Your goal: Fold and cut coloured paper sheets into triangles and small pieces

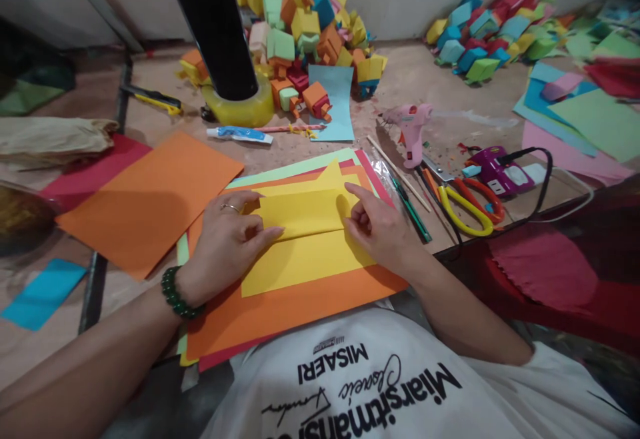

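A yellow paper [305,216], partly folded over with a crease running across it, lies on a stack of coloured sheets whose front part is an orange sheet [300,312]. My left hand [227,236], with a ring and a green bead bracelet, pinches the left end of the folded part between thumb and fingers. At the right end, my right hand [377,229] grips the same paper with its thumb and index finger, the other fingers curled. More yellow paper shows under and behind the fold.
A phone [215,29] stands in a tape roll [240,104] behind the stack. Folded paper pieces [305,26] are heaped at the back. Right of the stack lie a pink glue gun [413,132], scissors [465,209], a green pen [411,211] and a purple socket adapter [500,171].
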The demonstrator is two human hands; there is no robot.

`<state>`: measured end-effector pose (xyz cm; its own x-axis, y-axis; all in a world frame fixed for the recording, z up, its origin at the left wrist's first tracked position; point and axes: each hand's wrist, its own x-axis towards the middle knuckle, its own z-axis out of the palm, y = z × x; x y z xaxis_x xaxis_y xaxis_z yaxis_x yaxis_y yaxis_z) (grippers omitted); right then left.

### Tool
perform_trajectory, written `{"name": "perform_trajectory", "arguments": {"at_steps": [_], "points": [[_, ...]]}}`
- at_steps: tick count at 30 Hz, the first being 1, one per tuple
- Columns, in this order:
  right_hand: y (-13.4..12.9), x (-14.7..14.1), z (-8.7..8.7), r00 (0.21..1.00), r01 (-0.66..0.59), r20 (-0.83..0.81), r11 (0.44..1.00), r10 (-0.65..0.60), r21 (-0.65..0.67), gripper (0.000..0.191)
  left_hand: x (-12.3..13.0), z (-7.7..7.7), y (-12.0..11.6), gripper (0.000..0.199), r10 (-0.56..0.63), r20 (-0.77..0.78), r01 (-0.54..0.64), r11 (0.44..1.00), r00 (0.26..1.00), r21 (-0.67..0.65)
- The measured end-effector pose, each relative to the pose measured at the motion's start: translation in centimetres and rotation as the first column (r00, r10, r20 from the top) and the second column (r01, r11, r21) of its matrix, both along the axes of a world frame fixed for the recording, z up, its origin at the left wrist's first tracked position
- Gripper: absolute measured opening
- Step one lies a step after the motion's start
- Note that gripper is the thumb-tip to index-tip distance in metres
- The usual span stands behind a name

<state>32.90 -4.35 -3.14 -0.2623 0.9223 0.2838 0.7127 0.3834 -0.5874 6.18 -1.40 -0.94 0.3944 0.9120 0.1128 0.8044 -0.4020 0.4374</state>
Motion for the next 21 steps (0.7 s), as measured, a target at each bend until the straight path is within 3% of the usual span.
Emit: {"name": "perform_trajectory", "arguments": {"at_steps": [8, 21], "points": [[0.03, -0.09, 0.02, 1.0, -0.007, -0.002, 1.0, 0.007, 0.015, 0.047, 0.04, 0.06, 0.31, 0.041, 0.008, 0.045, -0.008, 1.0, 0.999, -0.012], [0.03, -0.12, 0.05, 0.999, -0.008, -0.034, 1.0, 0.008, -0.015, 0.046, 0.37, 0.03, -0.24, 0.043, -0.023, -0.114, 0.028, 0.998, 0.993, 0.047]]}}
